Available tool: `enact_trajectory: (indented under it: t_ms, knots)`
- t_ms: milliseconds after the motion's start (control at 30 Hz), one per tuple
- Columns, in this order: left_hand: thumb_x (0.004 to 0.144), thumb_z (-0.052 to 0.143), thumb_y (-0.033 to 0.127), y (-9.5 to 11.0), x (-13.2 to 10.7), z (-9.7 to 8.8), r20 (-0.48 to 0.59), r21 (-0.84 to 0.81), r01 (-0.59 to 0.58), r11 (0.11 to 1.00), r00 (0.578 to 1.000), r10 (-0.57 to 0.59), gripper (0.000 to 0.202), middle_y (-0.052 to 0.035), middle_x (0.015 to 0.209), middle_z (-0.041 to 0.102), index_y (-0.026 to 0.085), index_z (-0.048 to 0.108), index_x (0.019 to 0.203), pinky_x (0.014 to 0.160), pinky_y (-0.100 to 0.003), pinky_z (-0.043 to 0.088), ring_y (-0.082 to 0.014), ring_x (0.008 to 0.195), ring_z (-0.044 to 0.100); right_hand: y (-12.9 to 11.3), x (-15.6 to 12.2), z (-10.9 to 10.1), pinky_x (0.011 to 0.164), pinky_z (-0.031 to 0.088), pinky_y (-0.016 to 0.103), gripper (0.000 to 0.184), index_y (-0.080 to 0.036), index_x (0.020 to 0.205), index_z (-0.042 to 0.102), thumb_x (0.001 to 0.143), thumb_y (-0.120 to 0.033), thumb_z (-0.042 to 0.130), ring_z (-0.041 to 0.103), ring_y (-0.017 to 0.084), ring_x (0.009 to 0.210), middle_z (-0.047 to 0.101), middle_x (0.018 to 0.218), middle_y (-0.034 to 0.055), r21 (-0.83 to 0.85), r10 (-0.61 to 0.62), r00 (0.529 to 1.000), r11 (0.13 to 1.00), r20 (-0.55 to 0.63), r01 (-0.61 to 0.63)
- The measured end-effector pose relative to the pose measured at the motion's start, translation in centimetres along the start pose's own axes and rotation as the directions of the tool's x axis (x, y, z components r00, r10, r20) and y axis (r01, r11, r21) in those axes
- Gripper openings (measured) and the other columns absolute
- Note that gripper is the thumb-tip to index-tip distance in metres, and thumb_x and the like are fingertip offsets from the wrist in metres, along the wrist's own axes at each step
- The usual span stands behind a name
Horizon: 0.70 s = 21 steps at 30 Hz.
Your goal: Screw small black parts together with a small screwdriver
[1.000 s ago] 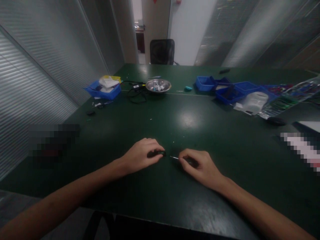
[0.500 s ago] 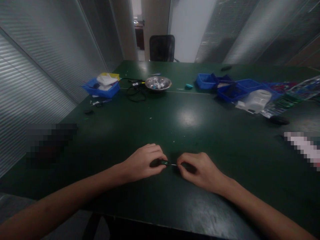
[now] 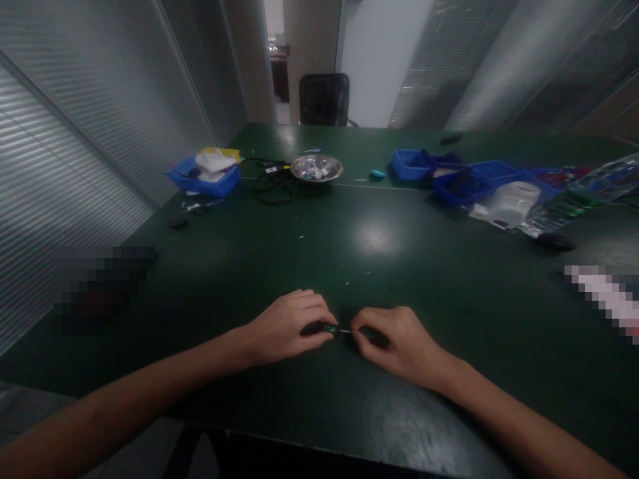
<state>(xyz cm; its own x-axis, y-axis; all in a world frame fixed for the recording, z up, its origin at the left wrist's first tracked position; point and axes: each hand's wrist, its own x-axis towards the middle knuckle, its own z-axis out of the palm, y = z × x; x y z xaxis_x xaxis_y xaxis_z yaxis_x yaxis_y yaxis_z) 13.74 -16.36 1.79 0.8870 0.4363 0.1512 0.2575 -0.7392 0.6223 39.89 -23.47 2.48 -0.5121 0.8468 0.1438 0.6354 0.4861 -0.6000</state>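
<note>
My left hand (image 3: 294,324) is closed in a pinch near the front of the green table (image 3: 279,259). Between its thumb and fingers sits a small dark piece with a green, circuit-board-like face (image 3: 331,328). A thin silvery rod or wire (image 3: 345,331) runs from that piece across the short gap to my right hand (image 3: 392,336). The right thumb and index finger pinch its other end, and their tips cover whatever is there. Both hands rest low over the tabletop, fingertips facing each other.
Farther back stand a steel bowl (image 3: 316,170) with small parts, a blue bin (image 3: 204,178) holding white material, and black cables (image 3: 272,189). To the right are several blue bins (image 3: 412,165), a white plastic housing (image 3: 510,203) and clear plastic bags (image 3: 574,199). A chair (image 3: 324,100) stands beyond.
The hands have drawn very slightly closer, and less of the silvery rod shows between them. The camera view has shifted a little.
</note>
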Motion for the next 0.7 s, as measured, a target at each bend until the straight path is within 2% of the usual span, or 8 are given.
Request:
enact_trajectory:
  t_ms: [100, 167, 267, 333, 500, 700]
  knots:
    - [0.101, 0.062, 0.031, -0.1, 0.0, 0.0, 0.004, 0.002, -0.004, 1.000, 1.000, 0.004, 0.020, -0.0064, 0.105, 0.067, 0.020, 0.068, 0.116, 0.089, -0.035, 0.044, -0.0209, 0.099, 0.060, -0.2, 0.1, 0.2, 0.059, 0.043, 0.024, 0.011, -0.020, 0.093, 0.068, 0.092, -0.017, 0.058, 0.061, 0.012, 0.059, 0.068, 0.077, -0.0006, 0.009, -0.007, 1.000, 1.000, 0.002, 0.007]
    - [0.100, 0.062, 0.031, -0.1, 0.0, 0.0, 0.008, 0.000, -0.010, 1.000, 1.000, 0.010, 0.019, -0.0065, 0.104, 0.067, 0.020, 0.068, 0.115, 0.089, -0.036, 0.044, -0.0209, 0.099, 0.060, -0.6, 0.3, 0.3, 0.058, 0.043, 0.024, 0.011, -0.020, 0.092, 0.068, 0.094, -0.019, 0.058, 0.061, 0.012, 0.058, 0.068, 0.076, -0.0003, 0.055, -0.011, 0.999, 0.998, -0.044, 0.013]
    - [0.100, 0.061, 0.033, -0.1, 0.1, 0.1, -0.001, -0.006, -0.011, 1.000, 1.000, 0.011, 0.020, -0.0071, 0.105, 0.068, 0.020, 0.069, 0.113, 0.089, -0.036, 0.045, -0.0211, 0.099, 0.060, -1.2, 0.5, 0.2, 0.060, 0.047, 0.025, 0.016, -0.019, 0.091, 0.068, 0.099, -0.024, 0.055, 0.063, 0.013, 0.062, 0.069, 0.075, 0.0013, 0.171, -0.012, 0.976, 0.984, -0.216, 0.050]
    - [0.100, 0.062, 0.033, -0.1, 0.1, 0.1, -0.011, -0.013, -0.008, 1.000, 1.000, 0.007, 0.020, -0.0073, 0.106, 0.069, 0.020, 0.069, 0.114, 0.090, -0.036, 0.045, -0.0212, 0.100, 0.060, -1.3, 0.5, 0.0, 0.059, 0.047, 0.025, 0.015, -0.019, 0.091, 0.068, 0.098, -0.023, 0.056, 0.063, 0.014, 0.060, 0.070, 0.075, 0.0019, 0.166, -0.029, 0.962, 0.983, -0.271, 0.076]
    - [0.100, 0.063, 0.031, -0.1, 0.2, -0.6, 0.035, -0.045, -0.021, 0.999, 0.999, 0.023, 0.022, -0.0073, 0.108, 0.069, 0.022, 0.070, 0.118, 0.091, -0.036, 0.046, -0.0214, 0.102, 0.060, -0.3, 0.1, -0.4, 0.059, 0.047, 0.026, 0.016, -0.019, 0.089, 0.068, 0.098, -0.023, 0.056, 0.063, 0.014, 0.060, 0.070, 0.074, 0.0013, 0.167, 0.063, 0.962, 0.986, -0.265, -0.019]
    - [0.098, 0.065, 0.020, -0.2, -0.5, -3.7, 0.188, -0.199, -0.017, 0.980, 0.981, 0.055, 0.025, -0.0075, 0.118, 0.068, 0.026, 0.072, 0.121, 0.096, -0.033, 0.048, -0.0205, 0.112, 0.061, 0.0, -0.1, -0.1, 0.060, 0.047, 0.025, 0.016, -0.019, 0.090, 0.068, 0.099, -0.024, 0.056, 0.062, 0.013, 0.061, 0.070, 0.077, 0.0013, 0.156, 0.029, 0.977, 0.988, -0.209, 0.004]
